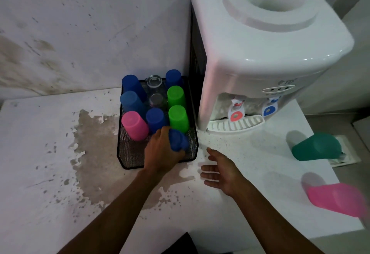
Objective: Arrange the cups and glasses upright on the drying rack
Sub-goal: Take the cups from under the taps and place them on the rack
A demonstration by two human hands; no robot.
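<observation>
A black mesh rack (128,153) stands on the counter and holds several cups mouth down: blue ones, two green ones (178,116), a pink one (134,125) and two clear glasses (153,82). My left hand (162,151) is shut on a blue cup (178,140) over the rack's front right corner. My right hand (218,170) hovers open above the counter, just right of the rack, holding nothing. A teal cup (316,146) and a pink cup (336,198) stand mouth down on the counter at the right.
A white water dispenser (260,49) with red and blue taps stands right behind the rack's right side. The counter's (50,173) surface is worn and stained to the left. A stained wall rises behind. The counter's right edge lies near the pink cup.
</observation>
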